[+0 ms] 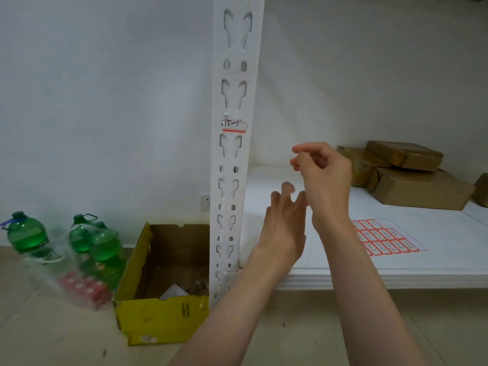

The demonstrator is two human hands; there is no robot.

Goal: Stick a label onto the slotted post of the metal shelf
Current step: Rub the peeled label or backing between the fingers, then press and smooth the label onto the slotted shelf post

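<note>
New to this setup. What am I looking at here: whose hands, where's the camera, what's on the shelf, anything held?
There is no machine: a person works bare-handed, filmed by one wide-angle camera on their head, looking forward and down. The white upright is the slotted post of a metal shelf, and a label with a red edge is already stuck on it. On the shelf board lie a sheet of red-edged labels and some brown parcels. The left hand is open, fingers spread. The right hand has curled fingers; no grip on anything shows. On the floor stand a yellow cardboard box and green bottles.
</note>
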